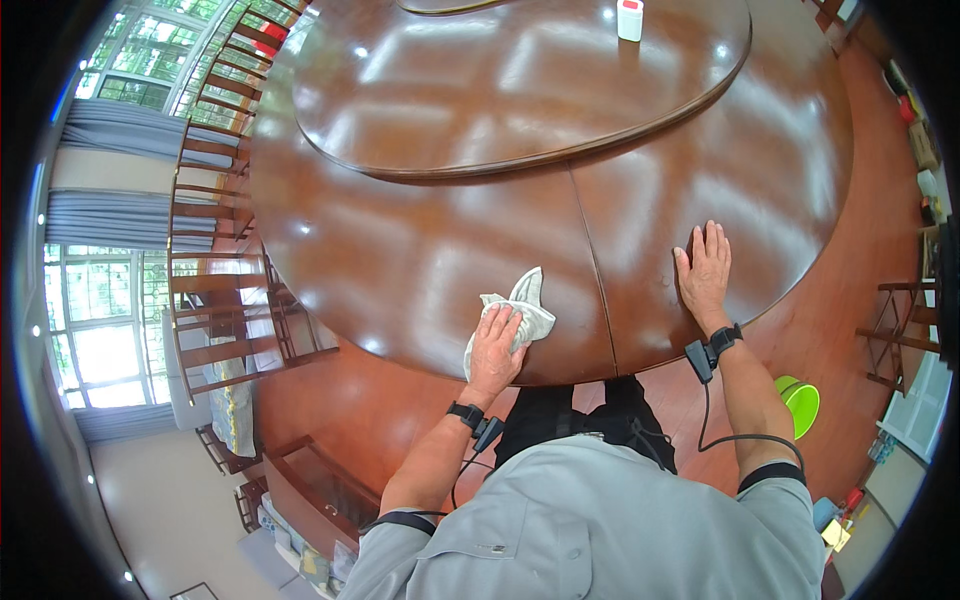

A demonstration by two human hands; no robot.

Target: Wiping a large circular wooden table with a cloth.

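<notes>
My left hand [496,352] lies on a crumpled white cloth [534,319], pressing it against the polished wooden round table [420,285] near its front edge. Part of the cloth is hidden under the palm. To the right, my right hand [705,274] rests flat on the tabletop with its fingers a little apart and nothing in it. A seam in the wood runs between the two hands. Farther back, a raised round wooden turntable [480,97] carries a small white plastic container [630,21] with a red top.
Wooden ladder-back chairs [225,281] stand along the table's left side. A bright green bucket [804,409] is on the floor beside my right arm. Behind on the left is a wooden cabinet [315,495]. At the far right stands another wooden chair or stool [900,337].
</notes>
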